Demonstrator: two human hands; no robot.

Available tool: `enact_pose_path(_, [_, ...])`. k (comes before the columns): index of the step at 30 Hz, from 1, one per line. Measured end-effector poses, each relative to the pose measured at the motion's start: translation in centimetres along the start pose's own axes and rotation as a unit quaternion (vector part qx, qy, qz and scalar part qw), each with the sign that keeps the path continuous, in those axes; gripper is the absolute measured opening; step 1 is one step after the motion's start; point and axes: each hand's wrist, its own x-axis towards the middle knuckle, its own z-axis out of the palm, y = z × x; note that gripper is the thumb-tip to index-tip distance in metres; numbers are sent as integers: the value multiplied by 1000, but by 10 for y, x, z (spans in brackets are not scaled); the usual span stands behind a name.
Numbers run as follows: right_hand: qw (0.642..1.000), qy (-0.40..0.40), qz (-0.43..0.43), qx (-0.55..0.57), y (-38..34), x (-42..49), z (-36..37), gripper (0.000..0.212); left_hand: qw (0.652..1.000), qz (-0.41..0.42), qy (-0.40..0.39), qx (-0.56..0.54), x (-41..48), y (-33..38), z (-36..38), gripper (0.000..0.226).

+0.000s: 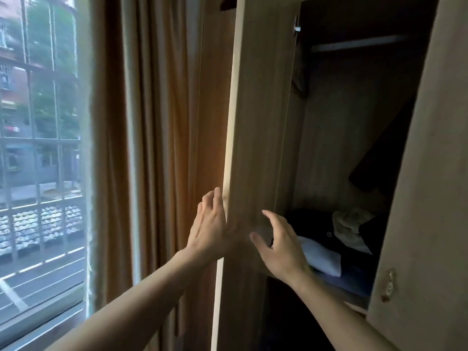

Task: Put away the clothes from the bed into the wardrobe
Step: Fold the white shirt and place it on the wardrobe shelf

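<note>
The wooden wardrobe stands open, with its left door (258, 110) swung out edge-on toward me. My left hand (210, 224) lies with straight fingers flat against the door's outer face near its edge. My right hand (278, 247) hovers at the door's inner face, fingers spread and loosely bent, holding nothing. Inside, on a shelf (354, 292), lie folded clothes: a pale blue piece (321, 257), dark garments (314, 224) and a light crumpled one (352, 224). A hanging rail (359, 43) crosses the top. The bed is out of view.
The right wardrobe door (425, 198) stands open at the right, with a small metal lock (388, 287). Tan curtains (152, 148) hang just left of the wardrobe. A barred window (38, 148) at the far left shows a street.
</note>
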Motion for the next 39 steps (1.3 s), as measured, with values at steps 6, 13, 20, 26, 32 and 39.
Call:
enact_pose_path(6, [999, 3, 31, -22, -6, -4, 15, 59, 994, 48, -12, -92, 13, -34, 4, 63])
enact_pose_path(13, [994, 12, 91, -64, 4, -9, 5, 57, 973, 85, 40, -213, 5, -34, 24, 63])
enact_pose_path(20, [986, 26, 126, -106, 16, -27, -8, 53, 948, 125, 45, -290, 0, -17, 46, 66])
enact_pose_path(26, [978, 40, 140, -149, 33, -38, -19, 54, 930, 157, -4, -333, -1, 13, 71, 64])
enact_pose_path(32, [983, 33, 136, -122, 51, -37, -32, 62, 920, 177, -51, -345, 2, 48, 93, 66])
enact_pose_path(39, [983, 30, 114, -138, 88, -32, -57, 53, 935, 198, -75, -284, 14, 94, 120, 62])
